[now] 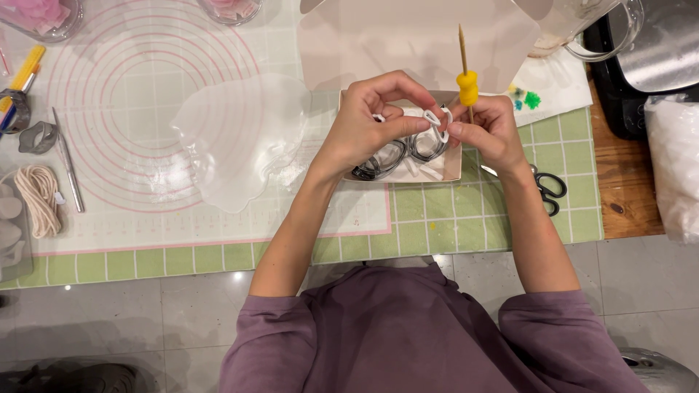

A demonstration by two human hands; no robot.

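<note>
Left hand point(368, 120) and right hand point(489, 127) pinch a small white clip point(435, 118) between closed fingertips above the open box point(453, 169), the right also clamping a wooden stick point(463, 54) with yellow beads point(467, 87); steady, gentle pressure advisable, stick upright.

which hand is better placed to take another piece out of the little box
Left. The right hand already holds the skewer with yellow beads and pinches the white clip; the left hand only shares the clip, directly above the box.
</note>
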